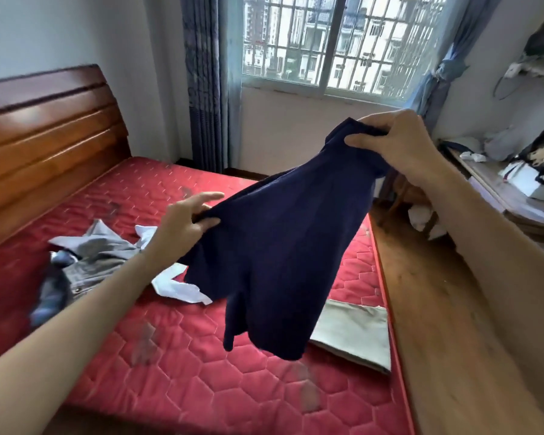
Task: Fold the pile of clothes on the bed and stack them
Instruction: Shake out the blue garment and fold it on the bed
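I hold a pair of navy blue shorts (pixel 280 252) up in the air over the red quilted mattress (pixel 157 365). My left hand (pixel 182 224) pinches one end of the waistband, lower and to the left. My right hand (pixel 393 142) grips the other end, higher and to the right. The legs hang down loose. On the mattress to the left lies an unfolded pile: a grey garment (pixel 98 249), a white garment (pixel 176 287) and dark blue fabric (pixel 51 296). A folded beige garment (pixel 355 334) lies flat near the mattress's right edge, partly behind the shorts.
A wooden headboard (pixel 44 133) stands at the left. The wooden floor (pixel 446 309) runs along the bed's right side. A cluttered desk (pixel 515 183) with bags stands at the far right. Behind the bed are a barred window (pixel 336 42) and blue curtains (pixel 201 83).
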`<state>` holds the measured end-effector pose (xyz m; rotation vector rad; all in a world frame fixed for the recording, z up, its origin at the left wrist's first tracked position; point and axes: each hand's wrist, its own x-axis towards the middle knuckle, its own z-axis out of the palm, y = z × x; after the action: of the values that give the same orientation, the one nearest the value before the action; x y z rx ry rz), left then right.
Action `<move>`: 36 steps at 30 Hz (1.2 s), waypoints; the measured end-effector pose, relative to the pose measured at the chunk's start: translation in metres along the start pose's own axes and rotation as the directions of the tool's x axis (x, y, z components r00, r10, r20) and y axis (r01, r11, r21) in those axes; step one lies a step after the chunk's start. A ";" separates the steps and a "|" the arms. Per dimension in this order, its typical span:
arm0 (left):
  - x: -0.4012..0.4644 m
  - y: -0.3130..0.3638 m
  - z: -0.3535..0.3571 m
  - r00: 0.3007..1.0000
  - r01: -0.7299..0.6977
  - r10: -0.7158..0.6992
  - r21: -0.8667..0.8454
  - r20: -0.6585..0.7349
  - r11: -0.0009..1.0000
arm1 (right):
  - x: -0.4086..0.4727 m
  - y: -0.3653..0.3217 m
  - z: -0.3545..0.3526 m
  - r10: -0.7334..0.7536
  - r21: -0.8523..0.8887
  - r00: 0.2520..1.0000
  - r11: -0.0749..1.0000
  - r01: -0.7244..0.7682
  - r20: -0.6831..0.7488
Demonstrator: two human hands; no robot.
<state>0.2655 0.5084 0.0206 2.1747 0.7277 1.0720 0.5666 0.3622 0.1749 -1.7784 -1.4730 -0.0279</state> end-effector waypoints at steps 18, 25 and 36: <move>-0.071 -0.375 0.215 0.646 0.488 -0.521 0.223 0.558 0.844 | -0.028 0.362 0.373 0.415 -0.217 0.642 0.904 -0.367 0.645; -0.065 -0.567 0.321 0.620 0.409 -0.532 0.341 0.577 0.846 | -0.021 0.518 0.562 0.498 -0.427 0.628 0.861 -0.276 0.598; -0.026 -0.636 0.349 0.714 0.452 -0.585 0.385 0.384 0.804 | 0.009 0.593 0.658 0.543 -0.632 0.749 0.744 -0.219 0.380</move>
<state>0.4088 0.8214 -0.6186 2.1094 1.1963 0.1127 0.7620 0.7567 -0.5935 -2.7442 -1.5111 0.3404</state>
